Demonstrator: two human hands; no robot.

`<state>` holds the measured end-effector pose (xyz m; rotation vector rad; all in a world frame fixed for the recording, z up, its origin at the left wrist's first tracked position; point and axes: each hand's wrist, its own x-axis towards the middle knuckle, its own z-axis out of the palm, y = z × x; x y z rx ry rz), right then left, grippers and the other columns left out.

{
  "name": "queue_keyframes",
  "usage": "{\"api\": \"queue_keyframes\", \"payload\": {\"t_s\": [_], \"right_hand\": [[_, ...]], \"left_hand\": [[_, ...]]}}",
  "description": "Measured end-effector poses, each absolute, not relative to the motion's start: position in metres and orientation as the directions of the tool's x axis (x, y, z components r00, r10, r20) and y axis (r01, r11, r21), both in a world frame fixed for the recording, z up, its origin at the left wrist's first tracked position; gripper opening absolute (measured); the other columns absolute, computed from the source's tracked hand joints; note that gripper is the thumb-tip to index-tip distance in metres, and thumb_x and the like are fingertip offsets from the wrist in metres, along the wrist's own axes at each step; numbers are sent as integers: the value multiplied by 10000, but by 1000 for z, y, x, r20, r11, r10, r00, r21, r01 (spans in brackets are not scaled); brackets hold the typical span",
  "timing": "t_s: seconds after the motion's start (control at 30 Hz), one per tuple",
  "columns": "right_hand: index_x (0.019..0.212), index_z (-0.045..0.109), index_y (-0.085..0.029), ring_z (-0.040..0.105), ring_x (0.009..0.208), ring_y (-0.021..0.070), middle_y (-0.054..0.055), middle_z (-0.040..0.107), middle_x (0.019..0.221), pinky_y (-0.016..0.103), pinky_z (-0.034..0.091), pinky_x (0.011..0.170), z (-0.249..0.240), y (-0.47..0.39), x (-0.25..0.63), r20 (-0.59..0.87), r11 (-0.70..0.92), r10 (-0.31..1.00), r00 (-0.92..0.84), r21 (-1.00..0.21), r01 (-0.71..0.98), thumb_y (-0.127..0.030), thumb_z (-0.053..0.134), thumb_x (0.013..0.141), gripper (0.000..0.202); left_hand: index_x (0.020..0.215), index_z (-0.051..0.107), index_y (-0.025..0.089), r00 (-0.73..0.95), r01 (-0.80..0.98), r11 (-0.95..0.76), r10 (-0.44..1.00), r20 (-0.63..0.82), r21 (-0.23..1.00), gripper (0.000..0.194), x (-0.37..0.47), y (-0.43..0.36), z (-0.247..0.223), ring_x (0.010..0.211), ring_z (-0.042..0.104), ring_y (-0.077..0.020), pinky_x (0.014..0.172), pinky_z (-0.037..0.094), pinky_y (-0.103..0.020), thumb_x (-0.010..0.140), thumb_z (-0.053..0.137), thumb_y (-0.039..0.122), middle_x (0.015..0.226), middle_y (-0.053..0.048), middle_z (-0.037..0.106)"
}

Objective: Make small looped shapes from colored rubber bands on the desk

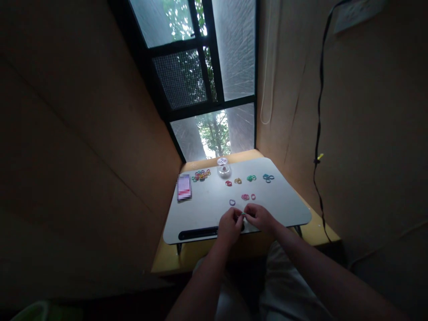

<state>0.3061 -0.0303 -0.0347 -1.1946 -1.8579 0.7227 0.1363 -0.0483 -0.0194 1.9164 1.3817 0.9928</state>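
My left hand [230,224] and my right hand [260,217] meet over the front of a white lap table [203,211]. Between their closed fingertips is a small green hair tie [243,213], mostly hidden. Just beyond the hands lie a purple hair tie [232,202] and some pink hair ties [245,197]. Farther back, small groups sorted by colour form a row: red hair ties [228,183], yellow-orange hair ties [237,181], green hair ties [251,178] and blue hair ties [268,178]. A mixed pile of hair ties [201,175] sits at the back left.
A clear round jar [224,169] stands at the table's back edge. A phone-like flat object [184,187], its face blurred, lies at the left. A dark slot [198,232] runs along the front edge. Walls close in on both sides, with a window [214,129] behind.
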Motion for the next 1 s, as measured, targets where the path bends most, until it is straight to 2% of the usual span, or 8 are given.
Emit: {"api": "queue_keyframes", "payload": {"t_s": [0.2, 0.53, 1.0], "right_hand": [[691, 550, -191, 455, 547, 108, -34, 532, 590, 221, 345, 525, -33, -31, 306, 308, 381, 924, -227, -800, 464, -240, 529, 754, 83], [681, 555, -191, 464, 555, 108, -33, 543, 601, 225, 355, 541, -38, -31, 306, 346, 403, 915, -208, -788, 465, -237, 556, 748, 82], [700, 562, -189, 463, 548, 106, -36, 546, 601, 223, 359, 537, -34, -35, 306, 322, 384, 923, -211, -804, 453, -234, 549, 756, 72]], "left_hand": [[856, 611, 195, 218, 534, -309, 950, 225, 787, 160, 135, -49, -18, 623, 529, -119, 601, 365, -238, 872, 574, 349, 687, 24, 597], [865, 617, 193, 236, 503, -323, 944, 232, 802, 175, 134, -48, -20, 594, 515, -109, 586, 361, -229, 864, 588, 366, 665, 34, 587], [856, 622, 191, 229, 474, -316, 946, 231, 822, 160, 133, -50, -18, 587, 504, -103, 579, 363, -220, 850, 595, 349, 655, 39, 575]]}}
